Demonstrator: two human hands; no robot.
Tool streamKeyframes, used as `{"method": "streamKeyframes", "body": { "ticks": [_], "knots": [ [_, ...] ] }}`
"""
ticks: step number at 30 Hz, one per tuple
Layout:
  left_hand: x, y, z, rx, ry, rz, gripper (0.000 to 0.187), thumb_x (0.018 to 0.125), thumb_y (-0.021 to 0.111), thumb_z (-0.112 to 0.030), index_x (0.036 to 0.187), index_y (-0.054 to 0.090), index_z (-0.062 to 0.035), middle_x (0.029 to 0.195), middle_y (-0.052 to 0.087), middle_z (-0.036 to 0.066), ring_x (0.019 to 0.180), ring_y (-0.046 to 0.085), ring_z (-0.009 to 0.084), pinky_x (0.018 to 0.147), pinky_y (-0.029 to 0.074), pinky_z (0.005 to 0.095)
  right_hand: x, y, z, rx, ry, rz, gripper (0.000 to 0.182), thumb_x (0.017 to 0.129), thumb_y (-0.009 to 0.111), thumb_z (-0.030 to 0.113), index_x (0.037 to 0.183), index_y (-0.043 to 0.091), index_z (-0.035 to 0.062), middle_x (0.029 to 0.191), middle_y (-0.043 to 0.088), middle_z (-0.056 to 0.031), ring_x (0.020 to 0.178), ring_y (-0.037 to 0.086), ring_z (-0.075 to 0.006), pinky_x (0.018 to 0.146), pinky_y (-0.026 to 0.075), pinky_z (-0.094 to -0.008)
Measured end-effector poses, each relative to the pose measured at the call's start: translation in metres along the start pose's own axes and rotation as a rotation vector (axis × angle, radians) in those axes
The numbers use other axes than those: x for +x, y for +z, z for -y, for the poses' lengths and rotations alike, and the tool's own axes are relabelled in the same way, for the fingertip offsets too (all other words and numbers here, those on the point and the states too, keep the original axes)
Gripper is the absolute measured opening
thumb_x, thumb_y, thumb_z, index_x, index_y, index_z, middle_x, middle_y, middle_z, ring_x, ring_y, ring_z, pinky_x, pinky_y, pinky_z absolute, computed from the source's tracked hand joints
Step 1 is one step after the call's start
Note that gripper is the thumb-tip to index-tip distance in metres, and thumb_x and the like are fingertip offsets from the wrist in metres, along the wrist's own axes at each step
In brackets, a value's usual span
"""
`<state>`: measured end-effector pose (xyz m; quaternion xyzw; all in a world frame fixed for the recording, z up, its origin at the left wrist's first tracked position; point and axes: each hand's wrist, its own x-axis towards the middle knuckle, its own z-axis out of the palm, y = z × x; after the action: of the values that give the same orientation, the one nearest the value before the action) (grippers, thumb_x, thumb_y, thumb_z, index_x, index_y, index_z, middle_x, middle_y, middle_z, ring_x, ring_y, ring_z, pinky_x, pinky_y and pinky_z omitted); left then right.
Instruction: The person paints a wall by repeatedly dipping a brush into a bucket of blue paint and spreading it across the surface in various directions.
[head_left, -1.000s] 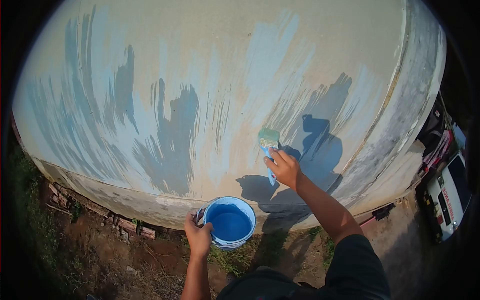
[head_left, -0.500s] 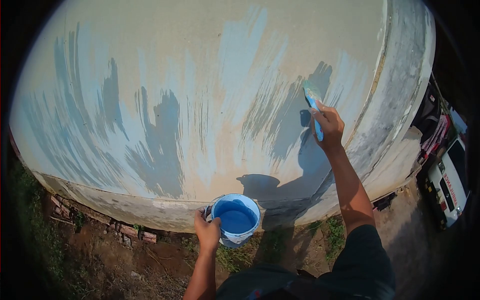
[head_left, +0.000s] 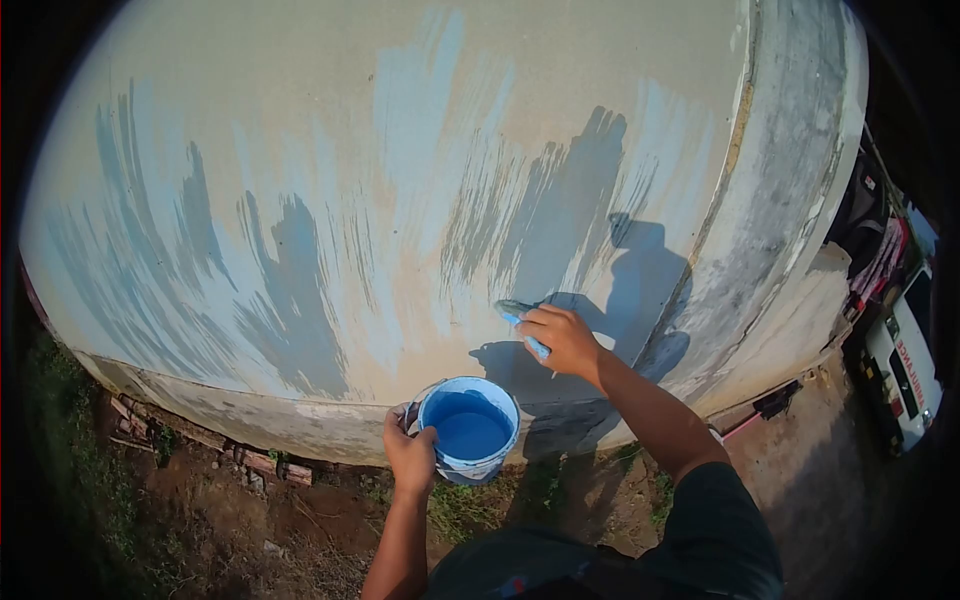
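Observation:
My left hand (head_left: 410, 452) is closed on the rim of a white paint bucket (head_left: 508, 448), thumb over the edge. Blue paint (head_left: 465, 432) fills part of the bucket. My right hand (head_left: 563, 340) grips a paintbrush (head_left: 534, 346) by its blue handle, close in front of the wall and up and right of the bucket. The bristles point up and left, stained with paint. Blue and grey-blue strokes streak the beige wall (head_left: 400, 345), with darker patches at the left and right of centre. Shadows of my head and arm fall across the wall beside the brush.
A rough grey concrete pillar (head_left: 790, 130) borders the wall on the right. Broken bricks (head_left: 285, 468) lie along the wall's foot, among soil and grass. Farther right stand a white ambulance (head_left: 905, 360) and dark and pink cloth items (head_left: 875, 235).
My right hand has brought the brush down and to the left, from the dark patch high on the wall to just above the bucket. The bucket stays in my left hand.

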<state>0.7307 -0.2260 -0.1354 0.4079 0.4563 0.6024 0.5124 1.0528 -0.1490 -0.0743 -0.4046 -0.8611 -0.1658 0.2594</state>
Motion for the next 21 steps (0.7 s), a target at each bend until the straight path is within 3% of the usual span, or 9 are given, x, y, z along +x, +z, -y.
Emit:
{"method": "streamKeyframes", "body": {
  "ticks": [4, 5, 7, 9, 12, 15, 17, 18, 21],
  "knots": [
    [-0.003, 0.004, -0.001, -0.004, 0.003, -0.069, 0.047, 0.077, 0.056, 0.015, 0.123, 0.054, 0.0082, 0.119, 0.066, 0.019, 0.092, 0.065, 0.0183, 0.066, 0.052, 0.0272, 0.067, -0.084, 0.003, -0.038, -0.059, -0.265, 0.040, 0.070, 0.081, 0.002, 0.109, 0.074, 0.0077, 0.118, 0.071, -0.0094, 0.104, 0.068, -0.0270, 0.076, 0.061, -0.0401],
    [-0.003, 0.004, -0.002, -0.016, 0.003, -0.098, 0.046, 0.077, 0.056, 0.015, 0.122, 0.055, 0.0082, 0.119, 0.066, 0.019, 0.090, 0.064, 0.0180, 0.065, 0.051, 0.0270, 0.083, -0.098, 0.010, -0.141, -0.099, -0.387, 0.030, 0.074, 0.079, 0.002, 0.103, 0.075, 0.0060, 0.116, 0.073, -0.0120, 0.099, 0.069, -0.0279, 0.073, 0.060, -0.0388],
    [-0.007, 0.001, -0.002, -0.017, 0.006, -0.141, 0.045, 0.077, 0.056, 0.016, 0.121, 0.055, 0.0082, 0.119, 0.066, 0.019, 0.088, 0.064, 0.0175, 0.063, 0.050, 0.0269, 0.096, -0.093, 0.015, -0.232, -0.145, -0.510, 0.020, 0.078, 0.077, 0.003, 0.098, 0.076, 0.0043, 0.115, 0.074, -0.0146, 0.093, 0.070, -0.0289, 0.071, 0.060, -0.0374],
    [-0.010, -0.007, 0.000, -0.014, 0.043, -0.159, 0.045, 0.076, 0.056, 0.015, 0.121, 0.055, 0.0082, 0.118, 0.066, 0.019, 0.087, 0.064, 0.0175, 0.062, 0.050, 0.0270, 0.096, -0.057, 0.013, -0.404, -0.156, -0.523, 0.020, 0.081, 0.073, 0.006, 0.101, 0.073, 0.0056, 0.117, 0.073, -0.0173, 0.101, 0.071, -0.0261, 0.070, 0.062, -0.0321],
    [-0.017, -0.018, -0.003, 0.008, 0.028, -0.212, 0.045, 0.076, 0.056, 0.015, 0.121, 0.055, 0.0085, 0.119, 0.066, 0.020, 0.088, 0.065, 0.0182, 0.061, 0.050, 0.0269, 0.067, 0.019, 0.022, -0.452, -0.239, -0.451, 0.018, 0.081, 0.072, 0.009, 0.098, 0.071, 0.0048, 0.116, 0.072, -0.0204, 0.101, 0.071, -0.0274, 0.068, 0.063, -0.0287],
    [-0.022, -0.030, -0.001, 0.019, 0.007, -0.259, 0.046, 0.075, 0.057, 0.014, 0.121, 0.056, 0.0090, 0.119, 0.067, 0.021, 0.091, 0.065, 0.0190, 0.063, 0.051, 0.0275, 0.034, 0.070, 0.041, -0.327, -0.243, -0.295, 0.021, 0.078, 0.075, 0.009, 0.098, 0.071, 0.0043, 0.108, 0.071, -0.0167, 0.099, 0.070, -0.0294, 0.072, 0.063, -0.0345],
    [-0.021, -0.043, 0.010, 0.058, 0.004, -0.229, 0.048, 0.075, 0.058, 0.013, 0.123, 0.055, 0.0097, 0.120, 0.067, 0.021, 0.091, 0.065, 0.0187, 0.065, 0.052, 0.0284, 0.027, 0.084, 0.048, 0.041, -0.126, 0.127, 0.023, 0.076, 0.076, 0.009, 0.097, 0.071, 0.0045, 0.098, 0.068, -0.0128, 0.096, 0.069, -0.0325, 0.077, 0.062, -0.0418],
    [-0.022, -0.046, 0.009, 0.091, 0.011, -0.233, 0.048, 0.075, 0.059, 0.013, 0.122, 0.055, 0.0098, 0.120, 0.067, 0.021, 0.090, 0.065, 0.0187, 0.067, 0.053, 0.0286, 0.030, 0.090, 0.045, 0.175, 0.020, 0.124, 0.025, 0.074, 0.077, 0.009, 0.098, 0.071, 0.0060, 0.094, 0.066, -0.0102, 0.096, 0.068, -0.0343, 0.079, 0.059, -0.0470],
    [-0.026, -0.057, -0.003, 0.149, -0.011, -0.226, 0.048, 0.074, 0.059, 0.013, 0.122, 0.055, 0.0100, 0.119, 0.067, 0.021, 0.088, 0.066, 0.0182, 0.070, 0.054, 0.0283, 0.064, 0.047, 0.041, 0.125, 0.022, -0.013, 0.022, 0.075, 0.077, 0.008, 0.097, 0.071, 0.0074, 0.096, 0.067, -0.0092, 0.094, 0.068, -0.0319, 0.075, 0.058, -0.0453]
  ]
}}
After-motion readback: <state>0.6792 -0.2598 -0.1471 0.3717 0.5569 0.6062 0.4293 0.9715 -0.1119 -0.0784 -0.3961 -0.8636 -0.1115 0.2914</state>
